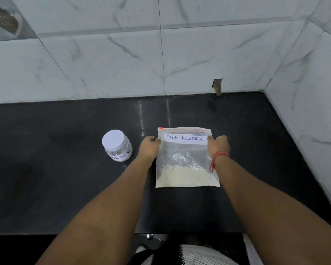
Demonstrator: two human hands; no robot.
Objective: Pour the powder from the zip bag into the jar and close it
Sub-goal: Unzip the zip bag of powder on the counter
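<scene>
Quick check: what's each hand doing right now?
Left hand: closed on the zip bag's upper left edge.
Right hand: closed on its upper right edge.

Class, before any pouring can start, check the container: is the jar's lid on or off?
On. The white lid sits flat over the mouth of the jar, which stands upright on the black counter, untouched by either hand.

I see a clear, glossy plastic zip bag (186,159) with paper label (184,138) on a polished black stone countertop (65,169), glossy marbled wall tiles (103,64) behind.
</scene>
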